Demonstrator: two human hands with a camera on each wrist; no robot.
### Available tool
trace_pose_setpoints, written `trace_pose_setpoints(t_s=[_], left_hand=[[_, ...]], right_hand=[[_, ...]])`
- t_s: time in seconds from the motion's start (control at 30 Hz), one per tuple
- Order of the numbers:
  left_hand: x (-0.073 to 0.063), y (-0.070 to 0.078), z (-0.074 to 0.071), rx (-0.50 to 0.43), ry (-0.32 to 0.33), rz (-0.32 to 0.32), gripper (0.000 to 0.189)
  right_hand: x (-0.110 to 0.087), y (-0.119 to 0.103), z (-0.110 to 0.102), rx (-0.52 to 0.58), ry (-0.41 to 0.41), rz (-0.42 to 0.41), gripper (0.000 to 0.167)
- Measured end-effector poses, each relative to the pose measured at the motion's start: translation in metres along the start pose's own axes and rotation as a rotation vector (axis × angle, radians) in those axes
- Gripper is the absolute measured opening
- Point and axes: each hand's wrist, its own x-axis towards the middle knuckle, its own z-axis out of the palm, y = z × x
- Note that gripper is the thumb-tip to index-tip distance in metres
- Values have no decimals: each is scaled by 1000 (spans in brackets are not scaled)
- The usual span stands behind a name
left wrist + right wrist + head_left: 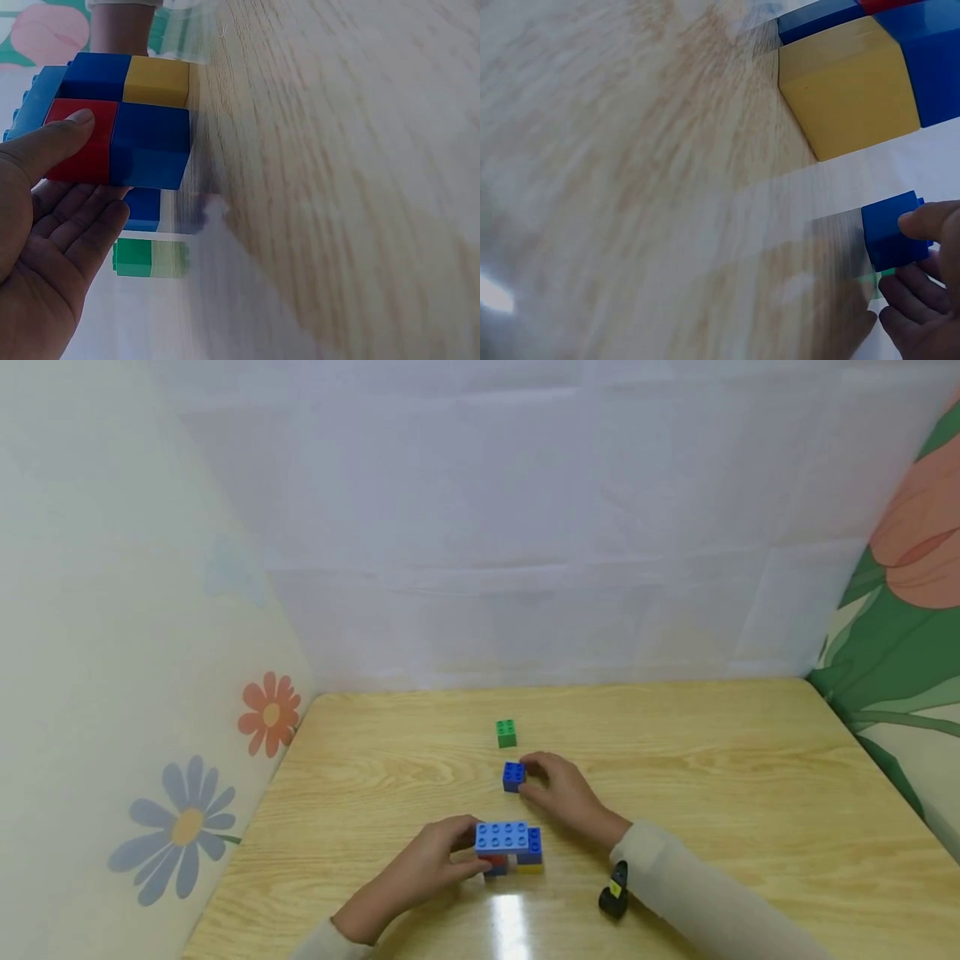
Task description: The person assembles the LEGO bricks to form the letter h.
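Note:
My left hand (431, 864) holds a small stack of toy building bricks, its thumb on the red brick (88, 161). The red brick sits on a blue brick (150, 146); beside them another blue brick (534, 843) rests on a yellow brick (847, 94). A light blue brick (501, 837) with two rows of studs spans the top. Beyond the stack, my right hand (562, 793) pinches a single square blue brick (513, 777) from its right side. That brick stands upright, studs up, at the table surface. Part of the red brick is hidden in the head view.
A green brick (506, 733) stands on the wooden table (675, 752) behind the single blue brick. A black device with a yellow mark (615, 891) is at the right sleeve. A white cloth (525, 527) hangs at the back, with flower-patterned panels on both sides.

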Motion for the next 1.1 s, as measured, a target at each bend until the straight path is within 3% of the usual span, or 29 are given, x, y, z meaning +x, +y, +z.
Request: trace_pose_setpoints(t_s=[0.43, 0.6, 1.1], left_hand=[[-1, -2, 1, 30, 20, 32, 33], [-1, -1, 0, 19, 5, 10, 35], [0, -2, 1, 5, 12, 12, 32]], right_hand=[[-6, -6, -13, 38, 17, 3, 43], [-13, -11, -18, 63, 21, -8, 44], [-37, -42, -33, 55, 58, -169, 42]])
